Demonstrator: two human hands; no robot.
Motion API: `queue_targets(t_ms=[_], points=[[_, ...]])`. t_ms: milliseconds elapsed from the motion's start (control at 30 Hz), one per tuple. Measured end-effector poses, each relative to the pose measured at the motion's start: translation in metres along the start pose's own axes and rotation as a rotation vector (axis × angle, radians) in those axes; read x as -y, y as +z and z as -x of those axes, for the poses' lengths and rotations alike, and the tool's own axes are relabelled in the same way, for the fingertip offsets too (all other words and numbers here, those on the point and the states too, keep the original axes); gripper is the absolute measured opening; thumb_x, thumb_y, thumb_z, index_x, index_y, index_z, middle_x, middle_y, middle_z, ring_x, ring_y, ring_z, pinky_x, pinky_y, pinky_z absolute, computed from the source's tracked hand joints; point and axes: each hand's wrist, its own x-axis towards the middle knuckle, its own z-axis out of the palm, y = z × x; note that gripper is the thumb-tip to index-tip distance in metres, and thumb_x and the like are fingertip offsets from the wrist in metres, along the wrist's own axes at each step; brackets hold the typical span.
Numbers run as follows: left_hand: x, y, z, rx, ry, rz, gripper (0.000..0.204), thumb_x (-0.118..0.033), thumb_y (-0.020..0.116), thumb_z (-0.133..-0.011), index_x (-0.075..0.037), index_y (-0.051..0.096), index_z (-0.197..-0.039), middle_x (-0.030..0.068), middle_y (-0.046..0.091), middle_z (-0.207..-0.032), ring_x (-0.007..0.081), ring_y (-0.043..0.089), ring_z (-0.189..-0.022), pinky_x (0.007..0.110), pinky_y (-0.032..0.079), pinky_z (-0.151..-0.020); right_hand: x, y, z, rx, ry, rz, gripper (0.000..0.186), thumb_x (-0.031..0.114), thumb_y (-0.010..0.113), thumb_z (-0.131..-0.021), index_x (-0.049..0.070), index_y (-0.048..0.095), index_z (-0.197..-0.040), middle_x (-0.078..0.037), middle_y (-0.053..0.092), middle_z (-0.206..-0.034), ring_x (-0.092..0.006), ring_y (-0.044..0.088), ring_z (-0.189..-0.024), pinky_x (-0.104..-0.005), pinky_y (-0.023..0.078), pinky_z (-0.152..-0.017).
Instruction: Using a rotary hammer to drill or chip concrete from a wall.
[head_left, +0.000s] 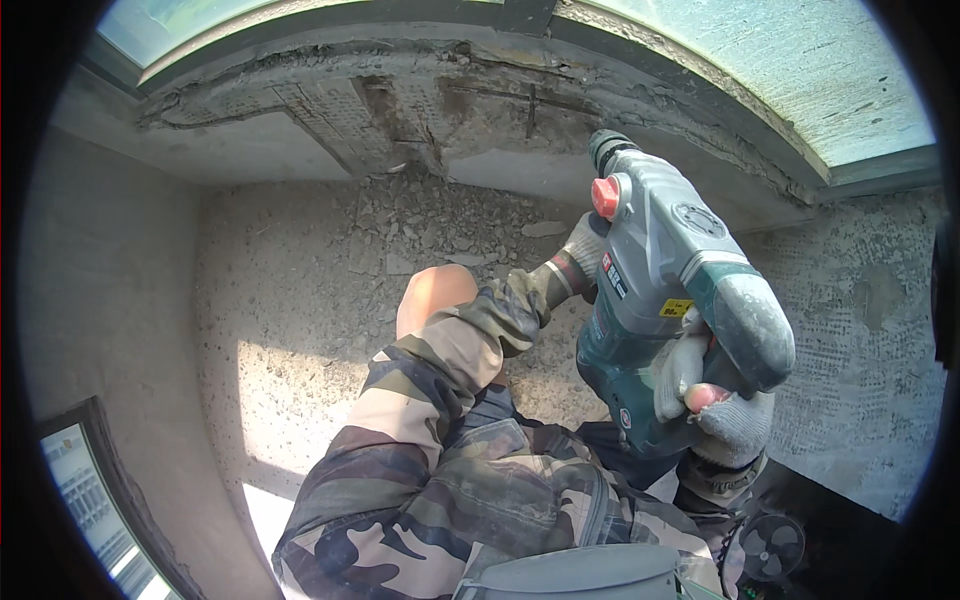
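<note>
A large grey and dark green rotary hammer drill (pixel 650 260) slants across the right of the head view, its front end toward the wall under the window. My right hand (pixel 725 415), in a whitish knit glove with one fingertip bare, is closed round its rear handle. Up front, my gloved left hand (pixel 582 248) is wrapped round the side grip, mostly hidden behind the drill body. A red knob (pixel 605 196) stands out near the chuck (pixel 607 148). Any bit is hidden from sight. Close ahead is the chipped wall (pixel 480 115), with broken plaster and exposed dark bars.
Rubble (pixel 430 225) lies on the dusty floor at the wall's foot. Window frames (pixel 700 75) run above the broken ledge. A rough grey wall (pixel 860 320) stands at right, a smoother one (pixel 110 260) at left. A small fan (pixel 772 547) shows at the lower right.
</note>
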Motion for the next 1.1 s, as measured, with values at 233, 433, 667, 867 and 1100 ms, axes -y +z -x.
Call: queue_targets(t_ms=[233,433,667,867,1100], points=[[-0.014,0.014,0.014,0.018,-0.138,-0.024,0.041,-0.031,0.051,-0.101,-0.008,0.049,-0.136,0.0073,0.060,-0.128,0.0145,0.056,-0.121,0.030,0.044,-0.103,-0.003,0.017,0.009,-0.078,-0.044,-0.174,0.068,0.002,0.080,-0.071,-0.009,0.048,-0.130,-0.011,0.060,-0.082,-0.0160,0.061,-0.069,-0.0285,0.050,-0.059],[0.017,-0.021,-0.011,0.105,0.225,-0.519,0.046,-0.034,0.057,-0.097,-0.008,0.051,-0.134,0.0115,0.059,-0.130,0.0202,0.057,-0.123,0.031,0.043,-0.104,0.007,0.005,0.005,0.018,-0.046,-0.062,0.071,0.003,0.080,-0.074,-0.009,0.044,-0.133,-0.013,0.060,-0.081,-0.0181,0.064,-0.073,-0.0287,0.052,-0.060],[-0.044,0.051,0.024,-0.063,-0.075,-0.707,0.041,-0.039,0.052,-0.103,-0.006,0.059,-0.127,0.0081,0.066,-0.119,0.0155,0.062,-0.109,0.037,0.052,-0.094,0.003,-0.022,0.005,0.021,0.019,-0.084,0.029,0.022,0.060,-0.082,-0.004,0.059,-0.095,-0.016,0.053,-0.083,-0.0278,0.053,-0.072,-0.0402,0.044,-0.065],[-0.017,0.010,0.004,-0.119,-0.104,-0.528,0.042,-0.036,0.061,-0.099,-0.006,0.059,-0.128,0.0057,0.065,-0.121,0.0177,0.061,-0.110,0.038,0.052,-0.092,0.019,-0.010,0.008,-0.062,-0.061,-0.110,0.042,0.015,0.060,-0.080,-0.007,0.049,-0.114,-0.015,0.054,-0.090,-0.0240,0.055,-0.075,-0.0362,0.046,-0.065],[-0.015,0.027,0.000,-0.128,-0.068,-0.730,0.032,-0.021,0.054,-0.102,-0.002,0.057,-0.128,0.0073,0.064,-0.121,0.0157,0.060,-0.112,0.034,0.052,-0.094,0.026,-0.018,-0.011,0.173,-0.146,-0.204,0.052,0.010,0.060,-0.085,-0.012,0.044,-0.129,-0.018,0.060,-0.096,-0.0242,0.063,-0.073,-0.0337,0.055,-0.065]])
